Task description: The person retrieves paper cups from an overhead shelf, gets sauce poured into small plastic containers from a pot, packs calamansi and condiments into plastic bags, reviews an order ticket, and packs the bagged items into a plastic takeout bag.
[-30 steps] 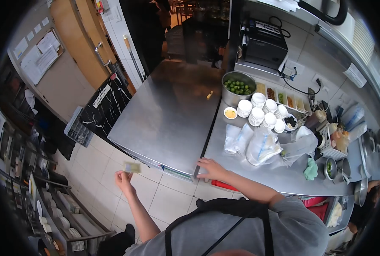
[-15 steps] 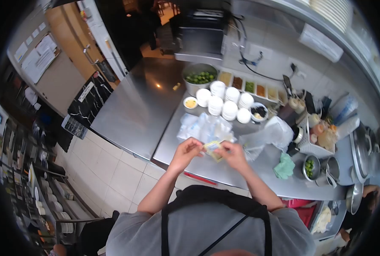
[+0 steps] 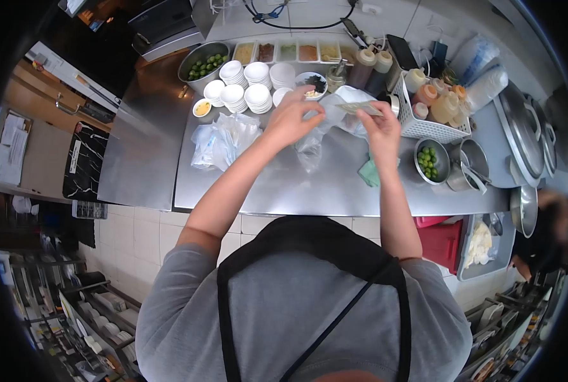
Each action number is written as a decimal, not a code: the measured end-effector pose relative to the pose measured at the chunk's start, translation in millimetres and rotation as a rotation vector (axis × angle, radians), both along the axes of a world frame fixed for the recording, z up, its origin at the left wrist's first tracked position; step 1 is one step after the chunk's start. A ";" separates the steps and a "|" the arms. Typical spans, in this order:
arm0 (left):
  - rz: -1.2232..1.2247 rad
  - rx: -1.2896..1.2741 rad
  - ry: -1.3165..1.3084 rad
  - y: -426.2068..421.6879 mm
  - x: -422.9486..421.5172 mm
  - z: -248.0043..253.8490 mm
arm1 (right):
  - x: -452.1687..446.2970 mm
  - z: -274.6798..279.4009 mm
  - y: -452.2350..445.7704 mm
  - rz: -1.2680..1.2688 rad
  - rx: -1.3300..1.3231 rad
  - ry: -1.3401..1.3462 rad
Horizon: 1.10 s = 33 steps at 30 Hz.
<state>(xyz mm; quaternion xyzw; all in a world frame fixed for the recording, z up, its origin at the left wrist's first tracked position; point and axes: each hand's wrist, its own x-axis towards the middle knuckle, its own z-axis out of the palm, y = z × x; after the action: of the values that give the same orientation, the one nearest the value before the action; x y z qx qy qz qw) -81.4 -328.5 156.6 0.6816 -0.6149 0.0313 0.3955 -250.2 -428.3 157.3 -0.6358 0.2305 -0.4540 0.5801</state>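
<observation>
A small flat yellowish packet [image 3: 360,109] is pinched in the fingers of my right hand [image 3: 381,130], above a clear plastic bag [image 3: 347,95]. My left hand [image 3: 290,118] hovers over the counter with its fingers curved and parted, holding nothing. It is near stacked white cups [image 3: 257,95] and a bowl of dark and pale food [image 3: 312,85]. Crumpled plastic bags [image 3: 223,140] lie to the left of it. A green cloth [image 3: 369,172] lies below my right hand.
At the back left stands a pot of limes [image 3: 204,65], beside trays of toppings [image 3: 287,52]. A white basket of bottles [image 3: 433,127], a bowl of limes [image 3: 431,160] and large lids [image 3: 519,127] are on the right. Another person [image 3: 545,229] is at the far right.
The view has turned to the right. My left hand has come from the floor side to over the counter. The packet, first in my left hand, then between both, is now in my right hand.
</observation>
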 end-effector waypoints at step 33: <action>0.036 0.018 0.326 40.7 -2.0 -33.9 | 120.8 -99.3 10.4 0.498 -0.998 1.429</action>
<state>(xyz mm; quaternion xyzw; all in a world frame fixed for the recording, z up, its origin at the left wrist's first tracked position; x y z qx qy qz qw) -83.4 -287.8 122.7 0.6919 -0.5305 -0.0784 0.4833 -129.3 -417.9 58.0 -0.9751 0.1679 0.1403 0.0371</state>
